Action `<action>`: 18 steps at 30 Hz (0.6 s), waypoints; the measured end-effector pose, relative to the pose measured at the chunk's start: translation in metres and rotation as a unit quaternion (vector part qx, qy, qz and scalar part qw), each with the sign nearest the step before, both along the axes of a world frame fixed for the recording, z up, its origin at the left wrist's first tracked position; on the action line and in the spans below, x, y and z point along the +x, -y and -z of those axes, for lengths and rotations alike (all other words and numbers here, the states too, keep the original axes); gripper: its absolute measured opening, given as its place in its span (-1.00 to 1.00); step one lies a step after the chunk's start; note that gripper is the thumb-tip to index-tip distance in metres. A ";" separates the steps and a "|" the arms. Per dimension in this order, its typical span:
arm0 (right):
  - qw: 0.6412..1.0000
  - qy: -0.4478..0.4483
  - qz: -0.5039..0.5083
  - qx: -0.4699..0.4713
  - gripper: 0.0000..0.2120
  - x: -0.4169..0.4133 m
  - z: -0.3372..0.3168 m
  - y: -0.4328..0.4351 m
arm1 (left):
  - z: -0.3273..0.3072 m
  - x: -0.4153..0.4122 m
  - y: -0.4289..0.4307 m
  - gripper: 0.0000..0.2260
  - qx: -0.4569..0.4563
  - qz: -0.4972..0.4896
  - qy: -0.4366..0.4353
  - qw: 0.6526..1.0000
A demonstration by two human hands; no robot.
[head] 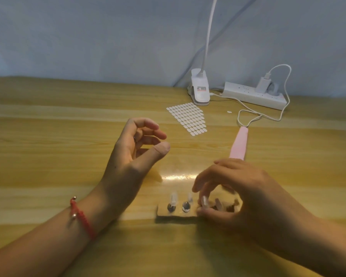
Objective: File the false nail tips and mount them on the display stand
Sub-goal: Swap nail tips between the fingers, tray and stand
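A small wooden display stand (177, 213) lies on the table near the front, with clear pegs on round metal bases; two pegs (173, 201) stand uncovered at its left. My right hand (238, 188) hovers over the stand's right part, thumb and forefinger pinching a clear false nail tip (204, 201) at a peg; the stand's right end is hidden under it. My left hand (132, 156) is raised left of the stand, fingers loosely curled, holding nothing. A pink electric nail file (239, 144) lies beyond my right hand.
A sheet of white adhesive tabs (188, 117) lies behind the hands. A white clip lamp (200, 90) and a power strip (252, 94) with a charger and cable sit at the back right by the wall.
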State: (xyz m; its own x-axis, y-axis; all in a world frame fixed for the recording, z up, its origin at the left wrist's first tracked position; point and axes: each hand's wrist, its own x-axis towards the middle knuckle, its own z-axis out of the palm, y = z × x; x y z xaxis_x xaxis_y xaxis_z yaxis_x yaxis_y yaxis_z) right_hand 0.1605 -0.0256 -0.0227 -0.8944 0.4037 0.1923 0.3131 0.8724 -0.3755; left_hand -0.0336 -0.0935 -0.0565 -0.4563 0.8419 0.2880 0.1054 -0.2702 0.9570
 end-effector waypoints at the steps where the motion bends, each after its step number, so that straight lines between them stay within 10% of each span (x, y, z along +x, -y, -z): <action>1: 0.998 -0.017 -0.023 0.055 -0.76 0.000 0.003 0.001 | 0.000 0.000 0.000 -0.69 0.000 0.000 0.000 1.000; 5: 0.977 -0.082 -0.075 0.183 -0.81 0.005 0.010 -0.001 | 0.000 0.001 0.001 -0.72 0.007 -0.012 -0.022 1.000; 12: 0.948 -0.228 0.074 -0.209 -0.66 -0.014 -0.012 -0.023 | -0.004 0.014 0.008 -0.72 0.050 0.003 -0.295 0.954; 18: 0.941 -0.230 0.019 -0.249 -0.66 -0.035 -0.004 -0.020 | -0.007 0.012 0.008 -0.77 0.058 -0.034 -0.250 0.966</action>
State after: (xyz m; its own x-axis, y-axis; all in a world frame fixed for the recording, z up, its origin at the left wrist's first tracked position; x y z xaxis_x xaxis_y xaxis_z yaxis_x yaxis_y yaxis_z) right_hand 0.1258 -0.0055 -0.0189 -0.7459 0.5759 0.3346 0.0440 0.5439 -0.8380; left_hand -0.0213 -0.1013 -0.0497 -0.2883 0.7643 0.5769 0.5682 -0.3484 0.7455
